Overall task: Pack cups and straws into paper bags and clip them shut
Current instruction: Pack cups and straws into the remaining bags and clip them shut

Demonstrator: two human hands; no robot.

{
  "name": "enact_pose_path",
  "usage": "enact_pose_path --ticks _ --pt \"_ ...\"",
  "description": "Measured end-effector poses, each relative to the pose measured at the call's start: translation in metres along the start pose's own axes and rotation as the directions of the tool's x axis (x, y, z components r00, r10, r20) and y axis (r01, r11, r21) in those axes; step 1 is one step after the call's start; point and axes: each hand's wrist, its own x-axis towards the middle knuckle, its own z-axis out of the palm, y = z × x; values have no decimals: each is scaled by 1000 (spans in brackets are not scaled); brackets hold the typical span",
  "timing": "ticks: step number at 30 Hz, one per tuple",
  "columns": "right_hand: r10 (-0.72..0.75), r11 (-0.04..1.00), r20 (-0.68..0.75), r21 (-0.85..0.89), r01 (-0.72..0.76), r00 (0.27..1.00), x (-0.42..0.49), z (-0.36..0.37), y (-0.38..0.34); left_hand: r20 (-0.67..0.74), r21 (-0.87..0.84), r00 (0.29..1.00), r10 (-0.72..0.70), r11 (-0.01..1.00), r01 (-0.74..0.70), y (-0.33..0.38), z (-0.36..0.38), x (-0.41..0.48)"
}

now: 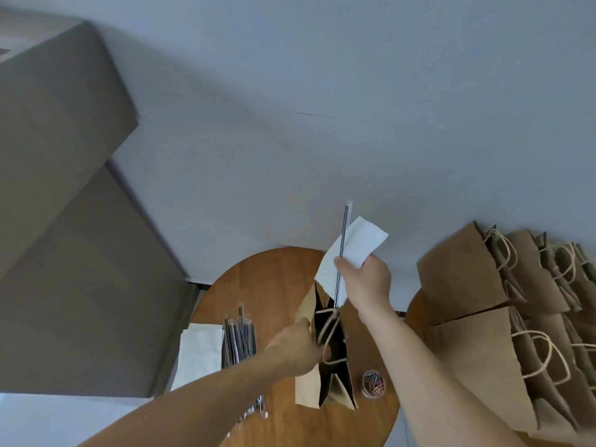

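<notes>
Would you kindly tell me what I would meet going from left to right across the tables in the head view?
White napkins → pile of wrapped straws → open paper bag → jar of paper clips → group of other paper bags.

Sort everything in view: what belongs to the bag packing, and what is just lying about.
In the job: left hand holding the open bag; right hand pinching a straw and a white sheet over it; straw pile; stack of white sheets; tub of paper clips; spare bags.

Lying about: cardboard boxes at left.
</notes>
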Motion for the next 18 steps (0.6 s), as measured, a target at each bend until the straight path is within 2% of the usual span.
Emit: enact_pose_path --ticks 2,6,13,18 --pt "-14 997 -18 -72 13 1000 -4 11 3 -90 -82 995 -42 996 35 -2 3 1" --pt "-30 978 11 -204 31 999 -21 34 7 -9 -386 987 -162 911 146 -11 -4 -5" --pt "12 872 198 -482 87 980 -61 26 33 -14 -491 990 -143 863 117 -28 -17 -12" --pt "62 802 227 -591 87 972 -75 0 52 3 -531 986 -169 835 145 -27 -23 -9"
